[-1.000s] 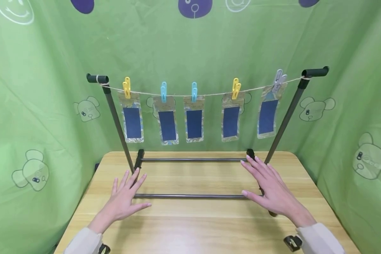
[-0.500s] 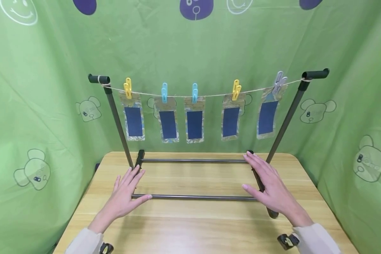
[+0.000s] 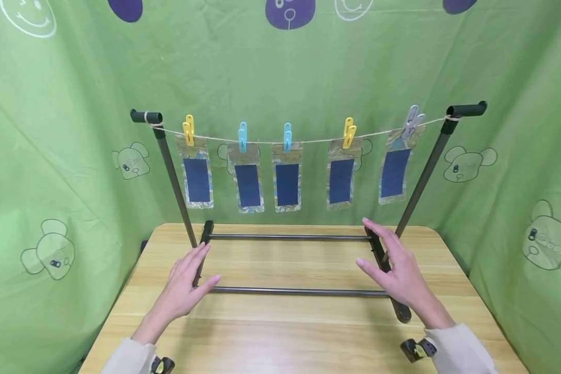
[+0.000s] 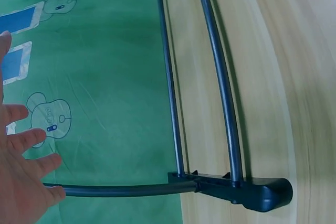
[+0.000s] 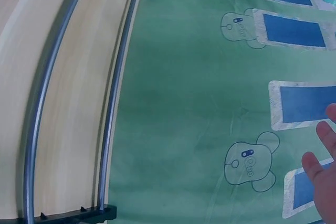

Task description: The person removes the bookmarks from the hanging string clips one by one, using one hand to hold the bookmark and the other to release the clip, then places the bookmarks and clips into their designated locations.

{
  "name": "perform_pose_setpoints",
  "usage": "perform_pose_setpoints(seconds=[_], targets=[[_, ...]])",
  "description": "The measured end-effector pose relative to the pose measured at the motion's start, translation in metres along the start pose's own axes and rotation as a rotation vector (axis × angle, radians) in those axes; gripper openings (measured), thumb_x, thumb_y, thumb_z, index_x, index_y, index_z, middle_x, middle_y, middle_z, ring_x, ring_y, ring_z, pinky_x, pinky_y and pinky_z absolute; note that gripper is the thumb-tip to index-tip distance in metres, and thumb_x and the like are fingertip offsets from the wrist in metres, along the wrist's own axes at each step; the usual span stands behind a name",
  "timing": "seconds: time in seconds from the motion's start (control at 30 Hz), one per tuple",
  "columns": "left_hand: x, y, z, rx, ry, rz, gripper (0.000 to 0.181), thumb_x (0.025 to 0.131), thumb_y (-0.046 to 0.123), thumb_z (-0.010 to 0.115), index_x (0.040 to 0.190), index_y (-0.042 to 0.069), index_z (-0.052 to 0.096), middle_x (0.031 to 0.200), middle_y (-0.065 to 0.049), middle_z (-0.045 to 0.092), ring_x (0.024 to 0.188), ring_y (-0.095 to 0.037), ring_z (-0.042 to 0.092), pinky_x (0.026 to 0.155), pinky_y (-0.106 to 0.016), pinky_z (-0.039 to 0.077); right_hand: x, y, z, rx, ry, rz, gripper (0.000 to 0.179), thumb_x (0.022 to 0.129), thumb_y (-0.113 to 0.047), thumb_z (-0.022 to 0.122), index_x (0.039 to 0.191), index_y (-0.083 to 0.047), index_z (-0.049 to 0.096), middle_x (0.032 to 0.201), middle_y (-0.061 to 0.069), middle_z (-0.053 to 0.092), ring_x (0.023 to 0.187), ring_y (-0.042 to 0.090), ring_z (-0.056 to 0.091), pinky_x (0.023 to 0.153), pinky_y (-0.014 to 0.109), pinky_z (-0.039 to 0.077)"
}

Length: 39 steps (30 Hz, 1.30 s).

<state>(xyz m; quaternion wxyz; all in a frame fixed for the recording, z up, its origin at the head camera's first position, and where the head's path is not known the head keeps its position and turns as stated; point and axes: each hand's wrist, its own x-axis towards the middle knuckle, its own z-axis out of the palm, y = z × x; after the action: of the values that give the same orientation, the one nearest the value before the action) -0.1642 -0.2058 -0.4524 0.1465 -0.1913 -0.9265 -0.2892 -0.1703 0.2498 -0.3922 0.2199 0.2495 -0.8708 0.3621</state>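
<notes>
My left hand (image 3: 179,291) hovers by the left foot of a dark metal rack, fingers extended and holding nothing. Across the table, my right hand (image 3: 399,272) is held likewise near the rack's right post (image 3: 425,179), thumb spread, also holding nothing. A thin string (image 3: 266,142) runs between the tops of the two posts. Several patterned cards with dark blue panels, such as the middle card (image 3: 287,184), hang from it. Clothespins grip them: a yellow clothespin (image 3: 189,131) at left, blue clothespins (image 3: 242,137) inward, another yellow clothespin (image 3: 349,133), and a grey clothespin (image 3: 412,122) at right.
The rack's two crossbars, a front bar (image 3: 299,292) and a rear bar (image 3: 290,237), lie low over the wooden table (image 3: 280,337). A green curtain (image 3: 280,78) with mouse-like prints surrounds the table at the back and sides.
My right hand has shifted slightly, its fingers turning more upright beside the post. The left hand's fingers have drawn closer together. The hanging cards stay on the string.
</notes>
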Motion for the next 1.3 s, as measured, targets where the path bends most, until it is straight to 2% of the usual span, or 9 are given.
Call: perform_pose_setpoints(seconds=[0.13,0.23,0.27,0.53,0.8,0.97,1.1,1.3], targets=[[0.001,0.002,0.000,-0.045,0.036,-0.006,0.071,0.092,0.039,0.064,0.149,0.009,0.035,0.151,-0.016,0.034,0.136,-0.038,0.032,0.108,-0.064,0.023,0.006,-0.005,-0.001,0.010,0.047,-0.018,0.078,0.078,-0.009,0.077,0.147,-0.018,0.041,0.145,0.002,0.046,0.131,0.019,0.041,0.102,0.037,0.039],[0.002,0.003,-0.001,-0.091,0.059,-0.023,0.070,0.092,0.037,0.065,0.148,0.008,0.037,0.150,-0.016,0.036,0.134,-0.038,0.035,0.107,-0.063,0.029,0.012,-0.010,-0.002,0.028,0.081,-0.048,0.076,0.075,-0.006,0.079,0.143,-0.015,0.046,0.140,0.005,0.051,0.127,0.009,0.043,0.101,0.018,0.034],[0.002,0.003,-0.001,-0.104,0.068,-0.028,0.070,0.091,0.037,0.066,0.148,0.008,0.037,0.149,-0.017,0.037,0.133,-0.039,0.037,0.105,-0.063,0.031,0.013,-0.011,-0.002,0.036,0.092,-0.057,0.074,0.074,-0.004,0.079,0.141,-0.013,0.048,0.138,0.006,0.052,0.125,0.008,0.044,0.100,0.016,0.034],[0.005,0.006,-0.003,-0.176,0.138,-0.085,0.065,0.090,0.031,0.069,0.145,0.010,0.041,0.141,-0.019,0.045,0.123,-0.041,0.046,0.096,-0.066,0.040,0.025,-0.019,-0.003,0.066,0.147,-0.075,0.066,0.071,0.002,0.080,0.132,-0.008,0.056,0.126,0.005,0.060,0.113,0.011,0.052,0.094,0.017,0.039],[0.007,0.011,-0.003,-0.228,0.255,-0.093,0.055,0.088,0.023,0.072,0.136,0.004,0.050,0.130,-0.016,0.056,0.112,-0.035,0.057,0.086,-0.053,0.053,0.038,-0.029,-0.003,0.086,0.151,-0.082,0.067,0.070,0.003,0.082,0.131,-0.008,0.056,0.127,0.008,0.060,0.116,0.009,0.051,0.094,0.018,0.041],[0.008,0.012,-0.002,-0.250,0.296,-0.097,0.052,0.088,0.021,0.072,0.132,0.003,0.053,0.125,-0.015,0.059,0.108,-0.033,0.060,0.082,-0.052,0.054,0.045,-0.043,-0.003,0.097,0.161,-0.095,0.065,0.069,0.008,0.081,0.129,-0.003,0.057,0.125,0.011,0.061,0.115,0.008,0.052,0.093,0.020,0.044],[0.009,0.013,-0.001,-0.267,0.313,-0.112,0.050,0.088,0.020,0.072,0.131,0.003,0.054,0.122,-0.016,0.061,0.106,-0.031,0.061,0.082,-0.052,0.054,0.050,-0.065,-0.007,0.121,0.167,-0.099,0.060,0.071,0.011,0.078,0.126,0.003,0.056,0.122,0.019,0.061,0.113,0.008,0.053,0.091,0.021,0.045],[0.011,0.014,0.000,-0.286,0.344,-0.130,0.049,0.087,0.018,0.073,0.130,0.001,0.054,0.120,-0.012,0.063,0.104,-0.028,0.061,0.085,-0.046,0.052,0.056,-0.081,-0.010,0.133,0.173,-0.115,0.054,0.075,0.008,0.076,0.125,0.003,0.057,0.119,0.020,0.062,0.111,0.011,0.056,0.088,0.021,0.046]])
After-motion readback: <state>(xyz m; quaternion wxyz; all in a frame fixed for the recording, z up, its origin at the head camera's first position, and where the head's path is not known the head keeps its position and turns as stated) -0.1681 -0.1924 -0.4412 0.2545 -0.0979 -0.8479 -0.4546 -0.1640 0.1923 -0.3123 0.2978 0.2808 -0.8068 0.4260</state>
